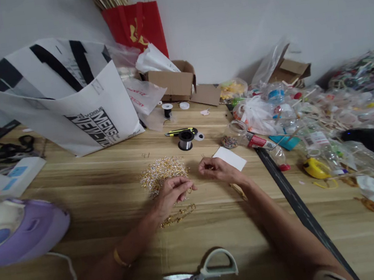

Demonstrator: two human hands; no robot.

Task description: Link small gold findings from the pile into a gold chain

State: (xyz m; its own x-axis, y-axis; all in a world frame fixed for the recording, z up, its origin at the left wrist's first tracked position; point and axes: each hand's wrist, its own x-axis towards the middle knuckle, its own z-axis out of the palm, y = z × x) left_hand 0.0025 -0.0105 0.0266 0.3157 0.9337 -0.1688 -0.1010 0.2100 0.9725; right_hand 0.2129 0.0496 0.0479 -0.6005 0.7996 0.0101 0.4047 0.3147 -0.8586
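Note:
My left hand is closed in a pinch on a small gold ring. To its right, my right hand has its fingers curled and pressed together; what they hold, if anything, is too small to make out. A heap of gold and clear beaded pieces lies just behind my left hand. Nearer to me, below that hand, rests a gold beaded chain. A white card lies beside my right wrist, and a gold strip shows partly by the forearm.
Scissors lie partly spread at the front. Behind my hands stand a wire spool, a utility knife and a tipped jar of beads. A purple appliance is at left, a large white bag behind, and plastic clutter at right.

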